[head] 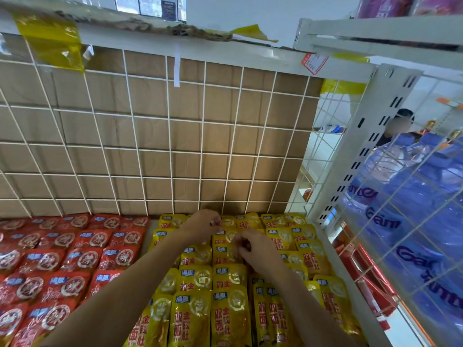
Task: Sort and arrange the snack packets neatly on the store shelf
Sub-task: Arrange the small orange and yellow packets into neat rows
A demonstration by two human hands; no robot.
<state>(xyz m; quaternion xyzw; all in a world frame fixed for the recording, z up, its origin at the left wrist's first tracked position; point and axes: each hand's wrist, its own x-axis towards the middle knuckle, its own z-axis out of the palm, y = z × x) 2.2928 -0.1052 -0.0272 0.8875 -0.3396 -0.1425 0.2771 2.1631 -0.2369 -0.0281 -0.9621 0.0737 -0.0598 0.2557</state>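
while both forearms are extended over the shelf (151, 230), left hand (203, 225): yellow packet (229, 221) pinched
right hand (255, 249): neighbouring yellow packet (226, 255) pinched, fingers curled

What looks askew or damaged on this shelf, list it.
The upper shelf edge is worn brown and ragged, with yellow tape hanging loose from it. The price tag sits crooked. At front right, some yellow packets lie tilted and bunched, unlike the even red packets.
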